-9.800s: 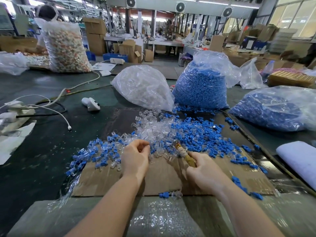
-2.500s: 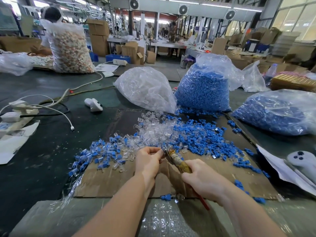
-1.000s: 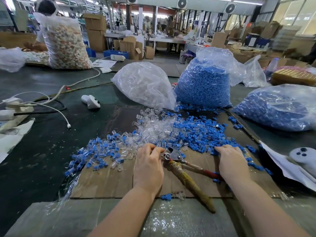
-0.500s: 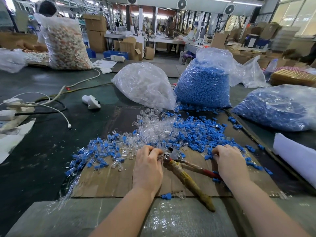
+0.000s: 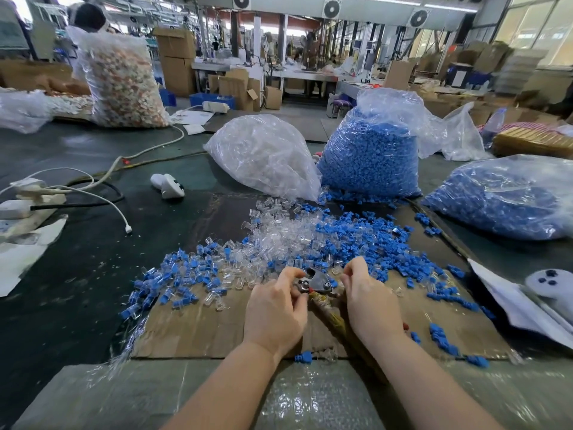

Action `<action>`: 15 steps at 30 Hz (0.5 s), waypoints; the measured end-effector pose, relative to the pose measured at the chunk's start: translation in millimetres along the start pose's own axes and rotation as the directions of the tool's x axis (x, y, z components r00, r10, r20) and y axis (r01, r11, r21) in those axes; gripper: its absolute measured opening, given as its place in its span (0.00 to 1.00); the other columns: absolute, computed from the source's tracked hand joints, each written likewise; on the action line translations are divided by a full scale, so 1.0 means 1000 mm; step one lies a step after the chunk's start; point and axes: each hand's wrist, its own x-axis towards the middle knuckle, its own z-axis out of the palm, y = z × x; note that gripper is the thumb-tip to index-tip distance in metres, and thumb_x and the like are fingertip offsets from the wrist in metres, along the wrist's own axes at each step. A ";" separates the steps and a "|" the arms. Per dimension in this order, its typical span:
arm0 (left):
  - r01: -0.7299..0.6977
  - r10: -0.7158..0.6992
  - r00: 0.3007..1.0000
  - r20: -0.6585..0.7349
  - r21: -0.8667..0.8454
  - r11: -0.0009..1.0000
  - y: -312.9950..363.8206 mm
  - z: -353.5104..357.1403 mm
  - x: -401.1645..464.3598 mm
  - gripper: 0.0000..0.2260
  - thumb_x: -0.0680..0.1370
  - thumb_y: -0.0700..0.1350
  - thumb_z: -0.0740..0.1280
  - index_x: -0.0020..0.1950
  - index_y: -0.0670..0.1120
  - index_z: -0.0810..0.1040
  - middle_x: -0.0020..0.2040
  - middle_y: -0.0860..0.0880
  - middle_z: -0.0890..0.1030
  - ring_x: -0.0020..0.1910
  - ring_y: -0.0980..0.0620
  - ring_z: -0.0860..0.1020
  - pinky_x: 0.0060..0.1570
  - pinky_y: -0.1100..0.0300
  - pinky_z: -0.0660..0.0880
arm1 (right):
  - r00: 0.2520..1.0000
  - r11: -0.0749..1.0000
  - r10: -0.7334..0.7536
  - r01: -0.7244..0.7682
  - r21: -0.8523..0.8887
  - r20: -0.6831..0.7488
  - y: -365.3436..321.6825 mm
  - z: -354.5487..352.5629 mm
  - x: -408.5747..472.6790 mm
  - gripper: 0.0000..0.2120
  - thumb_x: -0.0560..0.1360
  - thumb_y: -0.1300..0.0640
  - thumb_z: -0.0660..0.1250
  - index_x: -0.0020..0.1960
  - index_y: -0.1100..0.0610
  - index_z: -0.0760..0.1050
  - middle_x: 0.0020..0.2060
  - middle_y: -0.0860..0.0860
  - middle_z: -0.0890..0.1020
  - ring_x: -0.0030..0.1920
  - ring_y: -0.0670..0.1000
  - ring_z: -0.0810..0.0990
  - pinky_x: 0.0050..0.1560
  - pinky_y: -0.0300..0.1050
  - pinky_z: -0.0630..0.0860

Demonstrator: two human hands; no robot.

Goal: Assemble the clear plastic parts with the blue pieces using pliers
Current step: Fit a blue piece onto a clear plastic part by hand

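The pliers (image 5: 317, 281) lie on the cardboard sheet (image 5: 198, 332), metal head pointing away from me, tape-wrapped handles running back under my right wrist. My left hand (image 5: 276, 310) curls at the left of the jaws, its thumb and forefinger pinching a small part that stays mostly hidden. My right hand (image 5: 369, 301) is at the right of the head with its fingertips pinched together; what they hold is hidden. Loose clear plastic parts (image 5: 279, 237) and blue pieces (image 5: 356, 240) are heaped just beyond. Joined clear-and-blue pieces (image 5: 173, 276) spread to the left.
Behind the heaps stand a bag of clear parts (image 5: 263, 156) and two bags of blue pieces (image 5: 369, 159) (image 5: 502, 197). White controllers lie at the left (image 5: 167, 186) and on paper at the right (image 5: 548, 283). Cables (image 5: 93, 190) cross the left. Another person (image 5: 90, 17) sits far back.
My right hand has come back from the blue heap to the right side of the pliers' head. The left hand stays at the jaws and the pliers lie where they were.
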 end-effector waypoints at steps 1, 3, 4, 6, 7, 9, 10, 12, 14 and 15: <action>-0.005 0.005 1.000 0.015 -0.009 1.000 0.001 0.000 0.000 0.14 0.76 0.45 0.65 0.61 0.54 0.73 0.33 0.59 0.74 0.35 0.64 0.70 0.48 0.68 0.65 | 1.000 1.000 0.014 -0.014 0.025 -0.008 -0.001 0.002 0.000 0.06 0.82 0.52 0.51 0.47 0.51 0.58 0.27 0.44 0.70 0.25 0.44 0.68 0.27 0.40 0.63; -0.001 0.003 0.999 0.054 -0.044 0.999 0.002 -0.001 0.001 0.13 0.76 0.44 0.65 0.60 0.54 0.73 0.35 0.57 0.77 0.33 0.62 0.71 0.53 0.64 0.69 | 0.998 0.995 0.049 -0.047 0.083 -0.028 -0.001 0.004 0.000 0.06 0.82 0.53 0.50 0.47 0.52 0.59 0.25 0.45 0.70 0.24 0.44 0.68 0.25 0.40 0.62; 0.004 0.001 0.997 0.074 -0.069 0.998 0.003 -0.001 0.002 0.13 0.76 0.44 0.65 0.60 0.54 0.73 0.36 0.57 0.78 0.32 0.61 0.72 0.54 0.60 0.72 | 0.997 0.995 0.065 -0.061 0.083 -0.040 0.000 0.004 0.000 0.06 0.82 0.54 0.50 0.47 0.53 0.59 0.24 0.45 0.70 0.23 0.45 0.68 0.24 0.40 0.62; 0.016 -0.004 0.995 0.103 -0.114 0.993 0.007 -0.001 0.004 0.13 0.76 0.43 0.65 0.59 0.54 0.74 0.38 0.57 0.79 0.34 0.60 0.74 0.53 0.56 0.75 | 0.993 0.994 0.101 -0.098 0.041 -0.060 0.003 0.005 0.000 0.05 0.81 0.55 0.50 0.47 0.53 0.59 0.24 0.46 0.70 0.23 0.45 0.69 0.22 0.39 0.61; 0.021 -0.006 0.993 0.115 -0.132 0.991 0.010 0.000 0.005 0.13 0.76 0.43 0.65 0.59 0.54 0.74 0.39 0.58 0.79 0.36 0.59 0.75 0.52 0.55 0.75 | 0.990 0.992 0.122 -0.121 0.024 -0.074 0.006 0.005 0.000 0.04 0.81 0.55 0.51 0.47 0.53 0.59 0.24 0.46 0.71 0.23 0.45 0.69 0.22 0.39 0.60; 0.047 -0.020 0.987 0.161 -0.165 0.985 0.016 0.003 0.010 0.15 0.76 0.43 0.65 0.61 0.55 0.73 0.42 0.59 0.79 0.41 0.55 0.77 0.52 0.55 0.76 | 0.982 0.987 0.161 -0.160 0.012 -0.098 0.010 0.003 0.003 0.04 0.81 0.56 0.51 0.48 0.54 0.60 0.24 0.46 0.71 0.23 0.45 0.68 0.23 0.38 0.57; 0.060 -0.025 0.981 0.193 -0.175 0.983 0.020 0.005 0.012 0.17 0.76 0.42 0.65 0.63 0.55 0.72 0.44 0.59 0.79 0.43 0.54 0.77 0.53 0.54 0.76 | 0.979 0.984 0.178 -0.178 0.007 -0.103 0.013 0.001 0.006 0.05 0.82 0.55 0.51 0.48 0.55 0.61 0.25 0.46 0.71 0.23 0.45 0.67 0.23 0.39 0.57; 0.054 -0.011 0.968 0.250 -0.166 0.985 0.026 0.010 0.016 0.20 0.76 0.42 0.65 0.68 0.53 0.69 0.48 0.58 0.79 0.45 0.55 0.77 0.59 0.55 0.73 | 0.976 0.980 0.198 -0.200 -0.016 -0.093 0.019 -0.003 0.010 0.06 0.82 0.55 0.49 0.50 0.56 0.61 0.27 0.48 0.74 0.25 0.47 0.71 0.24 0.39 0.60; 0.026 0.010 0.955 0.296 -0.119 0.993 0.029 0.015 0.018 0.23 0.77 0.43 0.64 0.71 0.53 0.66 0.52 0.53 0.79 0.47 0.54 0.77 0.60 0.60 0.70 | 0.975 0.976 0.210 -0.213 -0.046 -0.066 0.024 -0.005 0.011 0.06 0.82 0.55 0.48 0.51 0.56 0.60 0.30 0.50 0.77 0.30 0.50 0.76 0.27 0.41 0.65; 0.015 0.016 0.950 0.312 -0.097 0.995 0.030 0.016 0.019 0.23 0.77 0.44 0.64 0.72 0.53 0.66 0.54 0.51 0.78 0.48 0.53 0.76 0.59 0.62 0.70 | 0.975 0.974 0.217 -0.220 -0.058 -0.054 0.026 -0.006 0.012 0.06 0.82 0.55 0.48 0.51 0.56 0.60 0.32 0.51 0.78 0.31 0.52 0.77 0.28 0.41 0.66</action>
